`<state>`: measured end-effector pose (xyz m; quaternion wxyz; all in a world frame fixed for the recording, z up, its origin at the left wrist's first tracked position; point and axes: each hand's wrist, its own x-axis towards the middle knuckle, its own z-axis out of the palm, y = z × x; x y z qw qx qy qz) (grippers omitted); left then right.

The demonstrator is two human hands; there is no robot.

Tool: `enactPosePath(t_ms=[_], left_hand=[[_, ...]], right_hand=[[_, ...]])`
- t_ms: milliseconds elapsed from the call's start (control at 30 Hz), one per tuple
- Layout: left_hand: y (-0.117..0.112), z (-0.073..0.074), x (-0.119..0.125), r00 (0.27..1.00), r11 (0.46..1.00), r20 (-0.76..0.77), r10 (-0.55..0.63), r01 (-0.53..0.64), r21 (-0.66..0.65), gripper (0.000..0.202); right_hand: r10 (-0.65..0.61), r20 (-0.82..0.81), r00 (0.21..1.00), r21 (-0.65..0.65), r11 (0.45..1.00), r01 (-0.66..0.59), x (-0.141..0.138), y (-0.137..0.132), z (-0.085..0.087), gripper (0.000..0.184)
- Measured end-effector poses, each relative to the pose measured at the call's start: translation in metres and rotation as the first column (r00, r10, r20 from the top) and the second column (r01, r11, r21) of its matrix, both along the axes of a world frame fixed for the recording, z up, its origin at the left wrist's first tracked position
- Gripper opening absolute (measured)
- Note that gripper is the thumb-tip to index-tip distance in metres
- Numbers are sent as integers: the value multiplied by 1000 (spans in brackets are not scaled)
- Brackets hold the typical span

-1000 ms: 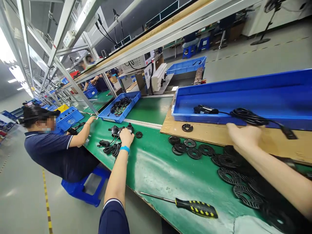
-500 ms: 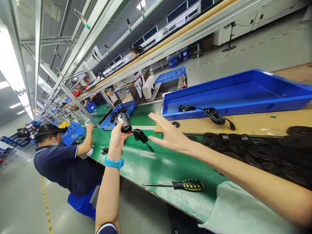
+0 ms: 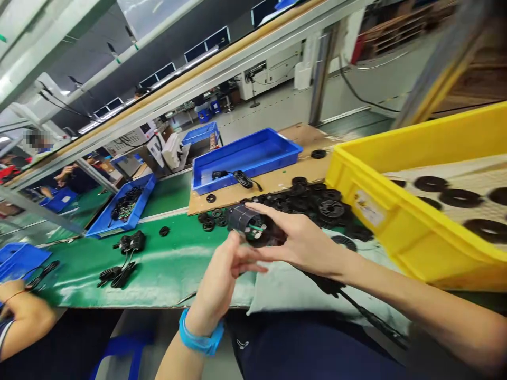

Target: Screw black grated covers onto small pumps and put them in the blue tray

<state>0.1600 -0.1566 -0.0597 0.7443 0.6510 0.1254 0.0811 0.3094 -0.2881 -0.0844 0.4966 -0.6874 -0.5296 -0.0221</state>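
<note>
Both my hands are at a black cylindrical device [image 3: 241, 219] with an open end, where something green and pale metal shows inside. My left hand [image 3: 222, 272], above a blue wristband, is closed on its lower left side; some fingers stretch toward the right. My right hand [image 3: 299, 240] wraps the right side, fingers along the top and thumb below. Part of the device is hidden behind that hand. A black cord [image 3: 364, 311] trails under my right forearm. Beneath lies a pale green cloth [image 3: 273, 287], and just behind are many black slotted discs [image 3: 330, 208].
A yellow bin [image 3: 380, 211] with black discs stands close on the right. A blue tray [image 3: 245, 177] sits behind the discs; another blue tray [image 3: 132, 208] holds corded parts. More corded devices [image 3: 132, 243] lie on the green table [image 3: 170, 272]. A co-worker's arm [image 3: 27, 311] is at far left.
My view has swung right, bringing the yellow bin into sight. The device has come nearer with my left hand, and my right hand, previously open and apart, has closed around it.
</note>
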Motion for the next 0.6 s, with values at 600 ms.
enactPosePath(t_ms=[600], left_hand=[[-32, -131, 33, 981, 756, 194, -16, -116, 645, 61]], right_hand=[[8, -469, 883, -341, 921, -189, -9, -57, -76, 24]])
